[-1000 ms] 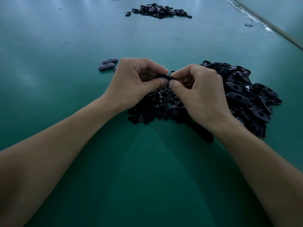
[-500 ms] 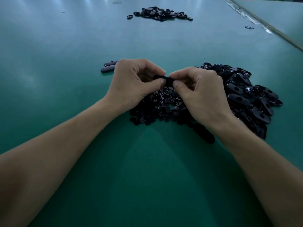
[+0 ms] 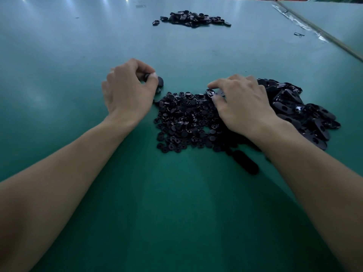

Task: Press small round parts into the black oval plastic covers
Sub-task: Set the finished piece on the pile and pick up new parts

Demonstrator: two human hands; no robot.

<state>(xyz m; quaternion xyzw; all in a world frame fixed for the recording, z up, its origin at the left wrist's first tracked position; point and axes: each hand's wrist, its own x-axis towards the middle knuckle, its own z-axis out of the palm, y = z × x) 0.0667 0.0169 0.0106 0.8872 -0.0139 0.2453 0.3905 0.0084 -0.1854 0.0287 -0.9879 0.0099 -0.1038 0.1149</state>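
At left: left hand (image 3: 129,93), fingers clamped on oval cover (image 3: 160,81).
Over round-parts pile (image 3: 184,122): right hand (image 3: 243,107) pinches one part (image 3: 211,93).

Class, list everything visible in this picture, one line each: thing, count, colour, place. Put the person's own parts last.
table: one, green, under everything.
round parts pile: one heap, black, centre.
oval covers pile: one heap, black, right of the round parts pile.
far pile: one, black, top centre.
loose oval cover: one, black, at the round parts pile's near edge.
held oval cover: one, black, beyond the round parts pile's left end.
small part: one, black, at that pile's far right corner.
left hand: one, gripping the held oval cover.
right hand: one, pinching the small part.
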